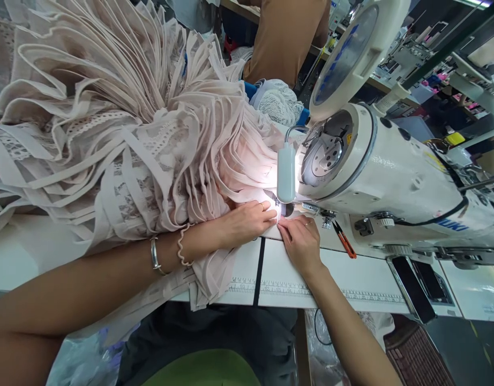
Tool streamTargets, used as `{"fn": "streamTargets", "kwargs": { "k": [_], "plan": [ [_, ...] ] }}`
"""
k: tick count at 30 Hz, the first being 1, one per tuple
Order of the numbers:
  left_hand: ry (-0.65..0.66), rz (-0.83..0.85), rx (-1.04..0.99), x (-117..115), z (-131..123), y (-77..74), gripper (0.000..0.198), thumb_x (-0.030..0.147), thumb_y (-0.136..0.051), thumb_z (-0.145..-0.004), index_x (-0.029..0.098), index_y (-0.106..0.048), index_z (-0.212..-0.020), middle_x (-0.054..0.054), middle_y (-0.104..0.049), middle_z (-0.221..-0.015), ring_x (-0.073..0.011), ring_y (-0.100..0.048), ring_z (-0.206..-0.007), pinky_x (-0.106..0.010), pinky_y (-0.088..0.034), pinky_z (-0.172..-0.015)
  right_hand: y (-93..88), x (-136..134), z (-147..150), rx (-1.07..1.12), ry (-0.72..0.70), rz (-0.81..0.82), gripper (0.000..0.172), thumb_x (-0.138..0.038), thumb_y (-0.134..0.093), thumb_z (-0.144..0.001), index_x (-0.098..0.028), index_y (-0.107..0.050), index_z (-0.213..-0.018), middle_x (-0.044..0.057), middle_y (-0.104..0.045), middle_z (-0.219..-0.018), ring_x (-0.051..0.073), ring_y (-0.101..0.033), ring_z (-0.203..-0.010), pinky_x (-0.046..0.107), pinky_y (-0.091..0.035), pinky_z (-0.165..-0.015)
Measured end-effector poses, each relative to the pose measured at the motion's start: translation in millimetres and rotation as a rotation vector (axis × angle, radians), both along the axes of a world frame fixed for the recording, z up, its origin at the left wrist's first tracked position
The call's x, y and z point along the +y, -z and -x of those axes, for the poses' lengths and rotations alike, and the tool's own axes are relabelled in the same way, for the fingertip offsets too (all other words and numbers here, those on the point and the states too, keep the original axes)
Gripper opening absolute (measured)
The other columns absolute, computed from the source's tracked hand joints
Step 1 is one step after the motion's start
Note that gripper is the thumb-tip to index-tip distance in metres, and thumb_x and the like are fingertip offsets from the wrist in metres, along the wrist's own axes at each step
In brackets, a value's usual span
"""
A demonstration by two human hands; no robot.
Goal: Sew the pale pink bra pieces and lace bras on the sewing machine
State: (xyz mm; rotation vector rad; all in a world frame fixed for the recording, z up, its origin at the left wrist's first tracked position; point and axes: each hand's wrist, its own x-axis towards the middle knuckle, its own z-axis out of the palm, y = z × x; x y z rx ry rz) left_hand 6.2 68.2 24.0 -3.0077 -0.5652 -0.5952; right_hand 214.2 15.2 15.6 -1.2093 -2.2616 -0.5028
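A pale beige lace-trimmed garment piece, part of a large gathered heap of fabric (150,128), runs up to the lit needle area of a white sewing machine (403,166). My left hand (253,221) lies at the edge of this fabric, just in front of the needle area, its fingers curled together on the cloth. Close beside it, my right hand (301,241) pinches the fabric edge between thumb and forefinger. The fingertips of both hands nearly meet. A small lamp (286,174) hangs above them and hides part of the needle area.
Orange-handled thread snips (344,240) lie on the machine bed, right of my right hand. A phone (411,289) stands at the table's front edge, along which a printed ruler (287,290) runs. Behind the machine are a roll of lace (277,102) and another person (287,40).
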Motion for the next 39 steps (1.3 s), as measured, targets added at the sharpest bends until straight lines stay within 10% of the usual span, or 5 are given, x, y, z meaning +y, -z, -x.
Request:
{"fn": "streamTargets", "kwargs": {
  "k": [12, 32, 39],
  "plan": [
    [-0.077, -0.162, -0.046, -6, -4, 2.7, 0.024, 0.000, -0.046, -0.094, 0.013, -0.065, -0.087, -0.005, -0.059, -0.087, -0.0187, -0.050, -0.081, -0.033, -0.033, -0.069, -4.9, 1, 4, 0.373, 0.120, 0.242, 0.017, -0.021, -0.059, -0.092, -0.024, -0.065, -0.076, -0.001, -0.070, -0.072, 0.016, -0.063, -0.070, 0.029, -0.051, -0.070],
    [-0.056, -0.138, -0.119, -4, -6, 9.5, 0.032, 0.002, -0.042, -0.097, 0.014, -0.060, -0.074, -0.004, -0.056, -0.074, -0.0172, -0.050, -0.073, -0.028, -0.040, -0.066, -6.4, -6, -8, 0.139, -0.090, 0.158, 0.035, -0.005, -0.052, -0.084, -0.024, -0.076, -0.101, 0.001, -0.077, -0.101, 0.020, -0.065, -0.092, 0.035, -0.048, -0.083],
    [-0.111, 0.055, -0.106, -3, 6, 7.3, 0.019, 0.006, -0.045, -0.096, 0.012, -0.061, -0.105, -0.015, -0.062, -0.124, -0.0229, -0.058, -0.104, -0.038, -0.046, -0.095, -3.3, -5, -8, 0.218, 0.020, 0.259, 0.040, -0.005, -0.047, -0.091, -0.030, -0.078, -0.092, 0.002, -0.069, -0.096, 0.018, -0.062, -0.093, 0.037, -0.045, -0.091]
  ]
}}
